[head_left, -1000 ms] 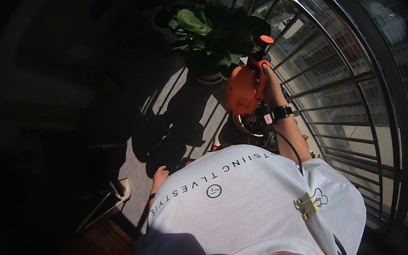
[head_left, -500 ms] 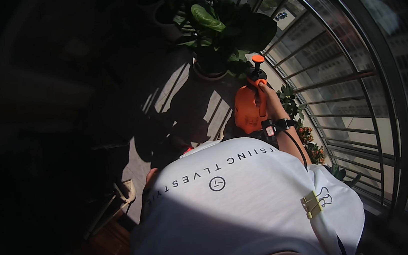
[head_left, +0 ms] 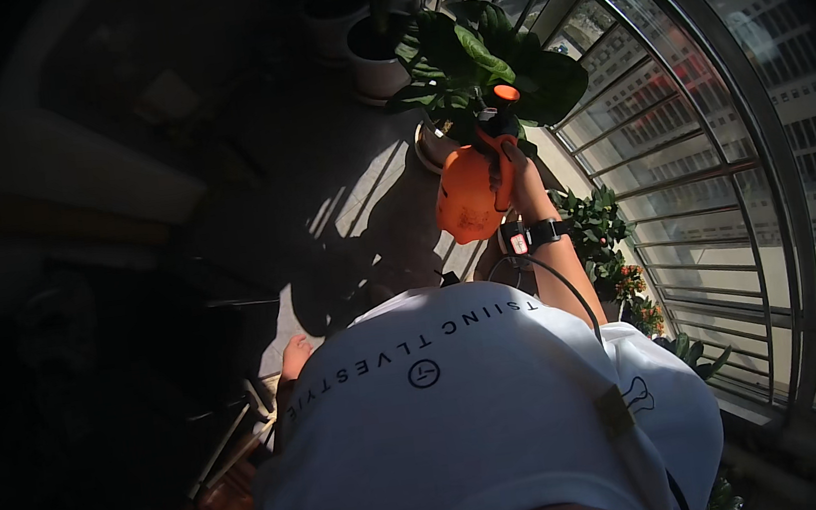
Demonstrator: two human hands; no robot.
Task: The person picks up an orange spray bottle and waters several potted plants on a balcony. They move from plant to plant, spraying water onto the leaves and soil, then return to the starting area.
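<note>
My right hand (head_left: pixel 522 173) is wrapped round the handle of an orange pump spray bottle (head_left: pixel 467 198) with a black neck and orange knob. The bottle is raised in front of a potted plant with broad green leaves (head_left: pixel 549 83); its top overlaps the lower leaves and hides part of the pale pot (head_left: pixel 432 147). On my right wrist is a black strap with a small device (head_left: pixel 519 240). Only part of my left hand (head_left: pixel 295 351) shows beside my white shirt, low on the left; its fingers are mostly hidden, and I see nothing held there.
Metal window railings (head_left: pixel 677 139) curve along the right side. Leafy plants with orange flowers (head_left: pixel 630 282) stand beneath them, close to my right forearm. Farther off is another pale pot (head_left: pixel 378 79). A reddish-brown wooden piece (head_left: pixel 227 502) lies in shadow at lower left.
The view has shifted, and the spray bottle has moved left and closer to the broad-leaved plant in my right hand. More of my left hand shows beside the shirt.
</note>
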